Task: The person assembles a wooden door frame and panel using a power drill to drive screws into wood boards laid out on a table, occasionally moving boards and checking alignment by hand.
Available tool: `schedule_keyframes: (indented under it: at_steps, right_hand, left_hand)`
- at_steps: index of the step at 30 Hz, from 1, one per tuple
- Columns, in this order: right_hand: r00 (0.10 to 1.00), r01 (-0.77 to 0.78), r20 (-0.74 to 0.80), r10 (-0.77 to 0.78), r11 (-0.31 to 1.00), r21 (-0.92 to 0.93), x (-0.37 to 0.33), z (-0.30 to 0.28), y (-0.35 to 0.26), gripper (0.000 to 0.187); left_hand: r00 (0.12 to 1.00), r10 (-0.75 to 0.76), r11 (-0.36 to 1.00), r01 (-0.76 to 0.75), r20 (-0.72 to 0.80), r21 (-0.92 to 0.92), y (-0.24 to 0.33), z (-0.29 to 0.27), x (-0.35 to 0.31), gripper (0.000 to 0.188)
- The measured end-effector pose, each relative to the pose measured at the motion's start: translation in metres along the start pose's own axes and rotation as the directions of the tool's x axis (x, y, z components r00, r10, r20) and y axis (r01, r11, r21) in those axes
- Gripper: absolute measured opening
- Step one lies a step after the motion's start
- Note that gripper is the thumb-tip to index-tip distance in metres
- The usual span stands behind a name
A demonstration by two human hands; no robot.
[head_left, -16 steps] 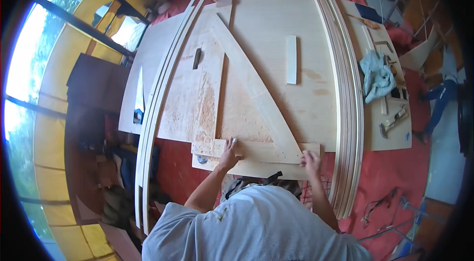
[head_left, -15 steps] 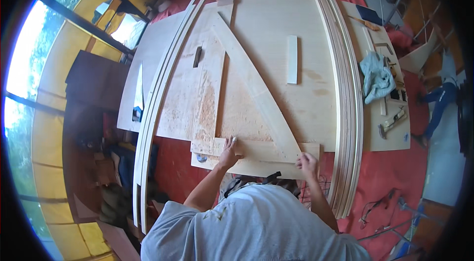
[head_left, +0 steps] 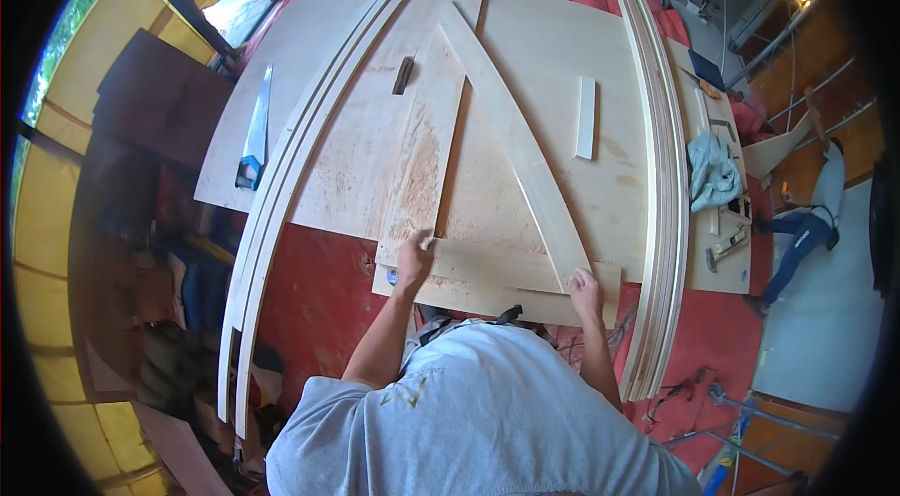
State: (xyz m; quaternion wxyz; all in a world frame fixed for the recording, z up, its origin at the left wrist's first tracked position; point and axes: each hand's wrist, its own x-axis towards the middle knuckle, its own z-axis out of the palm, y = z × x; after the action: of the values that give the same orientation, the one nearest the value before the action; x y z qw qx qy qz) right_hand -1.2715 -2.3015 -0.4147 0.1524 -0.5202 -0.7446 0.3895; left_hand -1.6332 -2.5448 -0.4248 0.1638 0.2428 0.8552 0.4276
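Observation:
A long pale wooden board (head_left: 514, 135) slants across the plywood table from far middle to near right. My right hand (head_left: 586, 295) is closed on its near end. My left hand (head_left: 413, 262) is closed at the near end of another long board (head_left: 433, 112), strewn with sawdust; a small whitish spot shows at its fingertips, too small to name. Under both near ends a short crosswise board (head_left: 492, 259) lies along the table's front edge.
Bundles of long wooden strips (head_left: 323, 107) (head_left: 661, 177) run along both sides, overhanging the near edge. A handsaw (head_left: 258, 135) lies left, a hammer (head_left: 727, 248) and a cloth (head_left: 714, 172) right. A small wood strip (head_left: 586, 118) lies mid-table. Another person (head_left: 811, 219) is at far right.
My left hand's fingers, spread on the board before, are now drawn in. My right hand stays at the slanted board's end. The view has shifted, showing more of the other person.

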Motion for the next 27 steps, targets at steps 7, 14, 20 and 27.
schedule_keyframes:
  at_steps: [7,14,20,27]
  right_hand:
    - [0.973,0.182,0.213,-0.093,0.875,-0.449,-0.040,0.037,-0.036,0.059]
    - [0.973,0.121,0.230,0.010,0.830,-0.545,-0.046,0.062,-0.059,0.081]
    - [0.969,0.120,0.247,0.020,0.834,-0.538,-0.047,0.038,-0.042,0.087]
    - [0.984,0.119,0.177,-0.027,0.838,-0.533,-0.048,0.050,-0.026,0.070]
  left_hand:
    - [0.901,-0.170,0.942,0.268,-0.399,0.203,-0.107,-0.084,-0.006,0.040]
    - [0.936,-0.347,0.933,0.351,0.059,-0.077,-0.173,-0.076,0.022,0.064]
    - [0.911,-0.364,0.811,0.411,0.192,-0.415,-0.128,-0.054,0.022,0.054]
    - [0.929,-0.210,0.821,0.337,0.304,-0.462,-0.192,-0.043,0.032,0.064]
